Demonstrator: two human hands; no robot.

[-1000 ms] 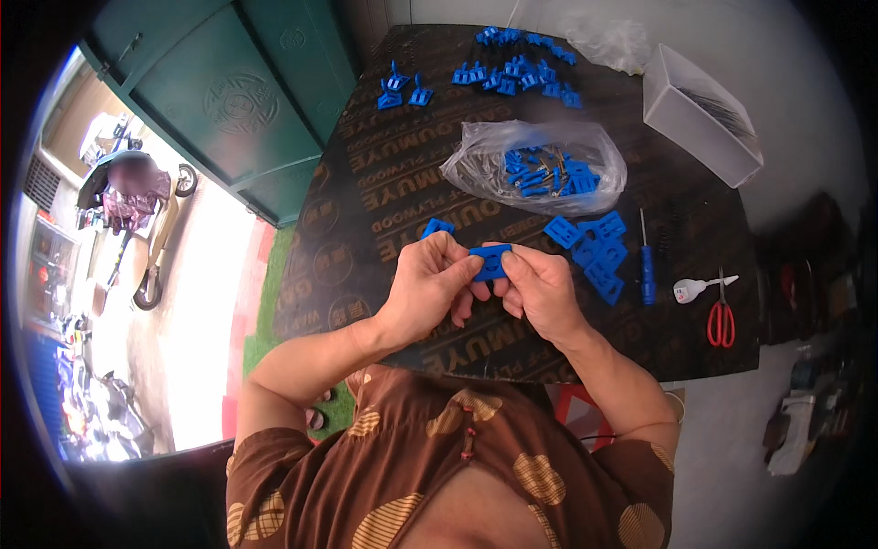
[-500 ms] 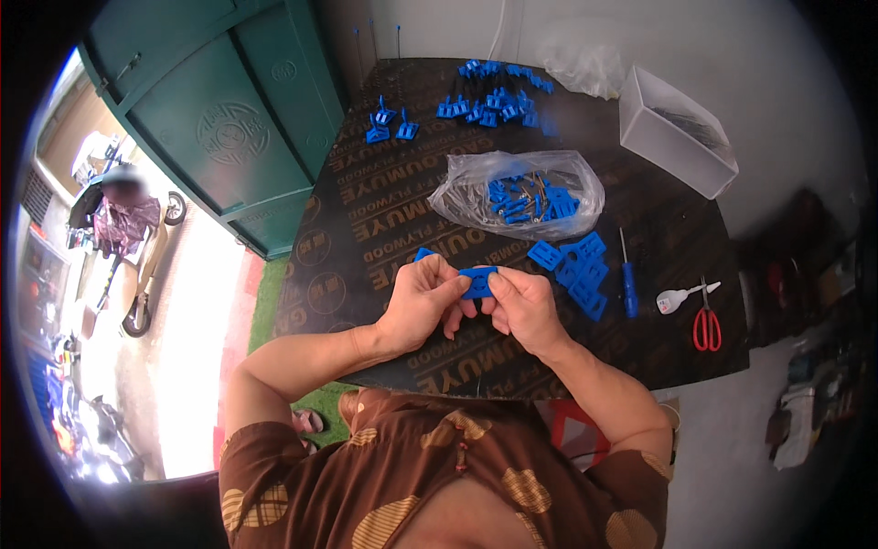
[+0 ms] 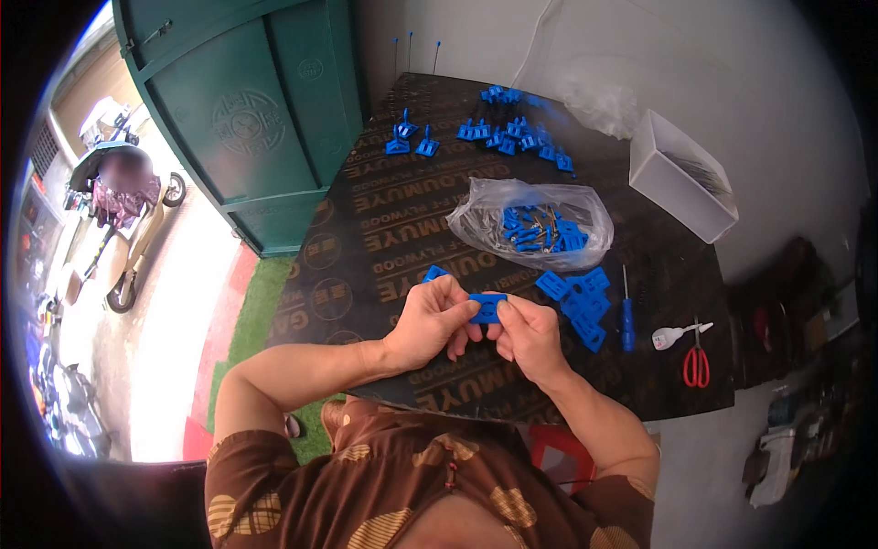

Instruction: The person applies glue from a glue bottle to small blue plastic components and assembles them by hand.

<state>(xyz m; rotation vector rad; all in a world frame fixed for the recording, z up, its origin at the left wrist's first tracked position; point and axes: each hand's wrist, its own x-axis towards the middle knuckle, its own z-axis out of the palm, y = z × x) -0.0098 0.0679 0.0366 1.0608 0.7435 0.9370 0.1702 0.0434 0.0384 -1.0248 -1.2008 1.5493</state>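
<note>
Close to the table's near edge, my left hand (image 3: 428, 322) and my right hand (image 3: 533, 340) pinch a small flat blue plastic plate (image 3: 487, 309) between them. It shows a cutout in its face, and the thumbs press on its two ends. Another blue piece (image 3: 434, 273) peeks out behind my left hand; whether that hand touches it I cannot tell. To the right of my right hand lies a loose pile of flat blue plates (image 3: 582, 305). Beyond the hands sits an open clear plastic bag (image 3: 466, 218) of blue parts and metal screws.
Right of the pile lie a blue-handled screwdriver (image 3: 626, 320), a small white bottle (image 3: 668, 339) and red-handled scissors (image 3: 696, 368). A white box (image 3: 672, 192) of thin metal pieces stands at the far right. Blue assembled pieces (image 3: 521, 137) cover the far end; a green door (image 3: 238, 110) stands left.
The whole view has shifted, so the table appears lower and slightly turned. Both hands keep their pinch on the blue plate, with little visible change in its position between them.
</note>
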